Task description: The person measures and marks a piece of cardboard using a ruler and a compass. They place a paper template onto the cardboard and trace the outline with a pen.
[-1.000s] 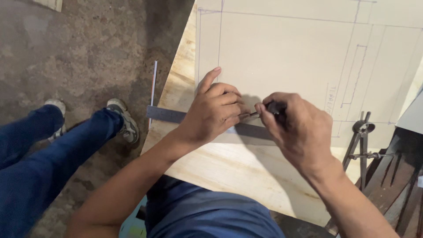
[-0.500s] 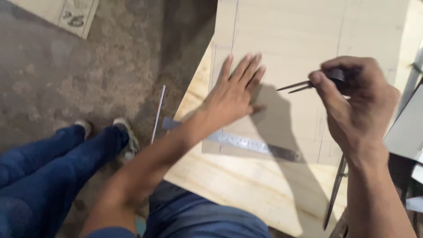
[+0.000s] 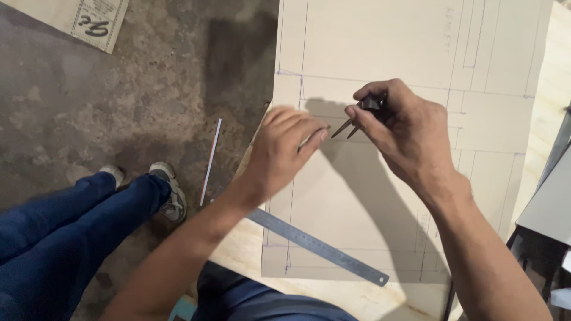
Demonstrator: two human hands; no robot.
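Note:
A large cream sheet of paper (image 3: 392,53) with thin drawn lines lies on a pale wooden board (image 3: 238,255). My right hand (image 3: 410,131) grips a dark metal divider (image 3: 351,125) by its top, its two points aimed left and down at the sheet. My left hand (image 3: 285,148) rests on the sheet's left part, fingers together, fingertips just beside the divider's points. A steel ruler (image 3: 315,244) lies slanted across the sheet's lower left corner, below both hands, untouched.
The rough concrete floor (image 3: 119,101) lies to the left, with another person's blue trouser legs and worn shoes (image 3: 169,190). A thin white stick (image 3: 210,160) lies by the board's edge. A printed paper (image 3: 89,21) lies top left. Grey metal parts (image 3: 550,202) stand at the right.
My left hand has come off the ruler and slid up the sheet. My right hand has lifted the divider from the ruler and brought it up to the sheet's left side.

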